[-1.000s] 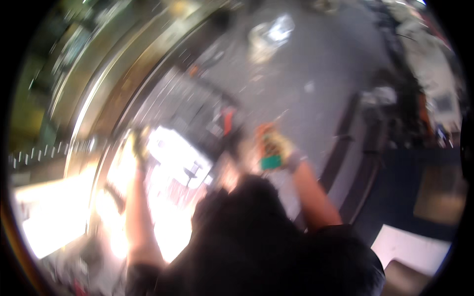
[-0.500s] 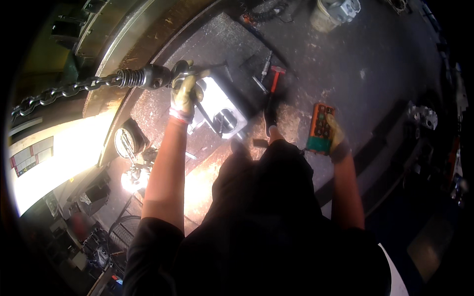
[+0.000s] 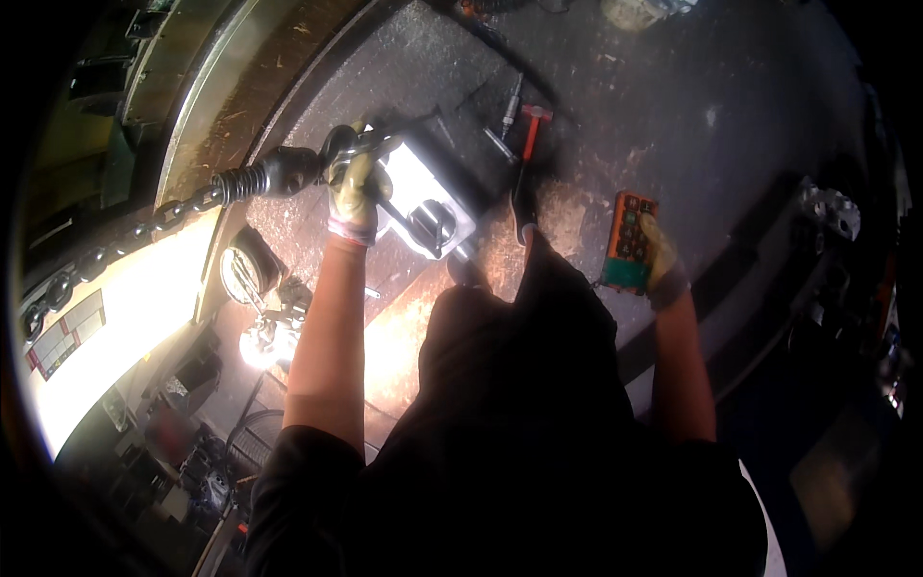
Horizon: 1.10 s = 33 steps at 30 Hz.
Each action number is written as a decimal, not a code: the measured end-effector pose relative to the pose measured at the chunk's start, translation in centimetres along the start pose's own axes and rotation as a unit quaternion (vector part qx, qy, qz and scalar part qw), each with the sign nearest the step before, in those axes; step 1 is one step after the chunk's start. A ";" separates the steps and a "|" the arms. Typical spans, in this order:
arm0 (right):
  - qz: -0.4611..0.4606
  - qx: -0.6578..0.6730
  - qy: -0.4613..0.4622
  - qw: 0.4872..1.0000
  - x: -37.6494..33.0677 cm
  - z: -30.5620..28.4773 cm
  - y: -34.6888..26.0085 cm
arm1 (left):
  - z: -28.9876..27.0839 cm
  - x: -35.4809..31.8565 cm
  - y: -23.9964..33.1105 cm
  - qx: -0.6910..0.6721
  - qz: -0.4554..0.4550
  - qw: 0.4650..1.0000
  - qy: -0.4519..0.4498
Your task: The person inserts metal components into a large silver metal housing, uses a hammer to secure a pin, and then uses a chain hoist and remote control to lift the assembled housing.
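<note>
Dim; glare at left (edges bend)

chain [image 3: 171, 213] bars the left side

The place was a workshop, shown by its heavy chain [image 3: 173, 213], red hammer [image 3: 530, 137], metal casting [image 3: 832, 209] and scuffed floor [image 3: 663, 106].

Between ten and eleven o'clock, the gloved left hand [image 3: 356, 197] is pale yellow, its cuff [image 3: 352, 229] pinkish white, against a black hook [image 3: 338, 144]. The ribbed spring [image 3: 240, 183] toward ten and the chain [image 3: 173, 213] toward nine are dark grey. At eleven, the metal block [image 3: 411, 178] glares silvery white. Near three, the gloved right hand [image 3: 663, 262] is dull yellow, the remote [image 3: 625, 274] orange above and green below, dotted with dark buttons. At one, the hammer [image 3: 531, 135] is red; at six, the clothing [image 3: 519, 413] is black
</note>
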State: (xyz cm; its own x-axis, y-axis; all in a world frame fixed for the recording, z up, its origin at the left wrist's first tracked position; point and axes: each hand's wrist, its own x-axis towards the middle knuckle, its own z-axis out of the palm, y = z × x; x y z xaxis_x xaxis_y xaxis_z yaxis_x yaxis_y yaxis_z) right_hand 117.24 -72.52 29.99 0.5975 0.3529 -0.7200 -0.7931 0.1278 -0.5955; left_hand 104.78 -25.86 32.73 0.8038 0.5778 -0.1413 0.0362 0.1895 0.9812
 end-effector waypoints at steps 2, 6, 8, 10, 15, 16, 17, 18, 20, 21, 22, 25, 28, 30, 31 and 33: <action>0.003 -0.003 -0.004 1.000 0.6 -0.1 -0.1 | -0.4 0.2 -1.0 -0.007 -0.002 1.000 -0.012; -0.008 -0.013 0.029 0.999 2.0 0.2 -0.1 | -1.3 1.3 -2.3 -0.003 -0.027 0.999 -0.036; -0.016 -0.017 0.058 0.998 2.7 0.0 0.1 | -1.1 1.7 -2.3 0.005 -0.028 0.999 -0.040; 0.038 -0.012 0.033 0.999 3.2 -0.2 -0.8 | -1.3 2.3 -2.6 0.014 -0.017 0.998 -0.057; 0.026 -0.021 0.053 0.998 5.3 -0.7 -0.5 | -0.3 3.2 -2.6 0.029 -0.059 0.998 -0.023; 0.030 -0.016 0.059 0.998 5.8 -0.7 -0.5 | -0.4 3.3 -3.1 0.013 -0.061 0.998 -0.020; 0.032 -0.011 0.065 0.997 6.2 -0.8 -0.5 | -0.5 3.4 -3.6 -0.003 -0.062 0.998 -0.017; 0.035 -0.017 0.063 0.997 6.4 -0.9 -0.5 | -0.6 3.7 -3.8 -0.004 -0.065 0.998 -0.015; 0.043 -0.026 0.055 0.997 6.5 1.0 -1.5 | -1.2 4.1 -4.2 -0.004 -0.063 0.998 -0.020; 0.043 -0.022 0.052 0.997 7.0 1.1 -1.4 | -1.7 4.4 -4.5 -0.004 -0.057 0.998 -0.027; 0.043 -0.020 0.051 0.998 7.2 0.9 -1.4 | -1.7 4.4 -5.0 -0.008 -0.053 0.998 -0.035; 0.061 -0.040 0.054 0.996 8.2 1.1 -1.6 | -1.8 4.8 -5.7 -0.009 -0.070 0.997 -0.036; 0.089 -0.060 0.058 0.993 9.4 2.2 -2.1 | -1.6 5.0 -6.0 0.009 -0.094 0.995 -0.016; 0.104 -0.081 0.049 0.990 10.4 3.1 -2.4 | -1.4 5.3 -6.1 0.007 -0.086 0.996 -0.001; 0.109 -0.097 0.040 0.988 10.9 3.2 -2.4 | -1.3 5.3 -6.5 -0.005 -0.070 0.998 0.003; 0.112 -0.107 0.031 0.988 12.4 3.1 -1.7 | -1.2 5.7 -7.1 -0.038 -0.050 0.998 0.014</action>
State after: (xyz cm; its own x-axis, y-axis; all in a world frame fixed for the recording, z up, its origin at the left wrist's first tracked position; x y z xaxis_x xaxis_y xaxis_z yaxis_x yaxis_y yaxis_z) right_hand 125.67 -65.50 23.15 0.4218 0.2924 -0.8582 -0.8670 -0.1470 -0.4762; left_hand 108.40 -22.96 24.84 0.7820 0.5741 -0.2427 0.0698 0.3063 0.9494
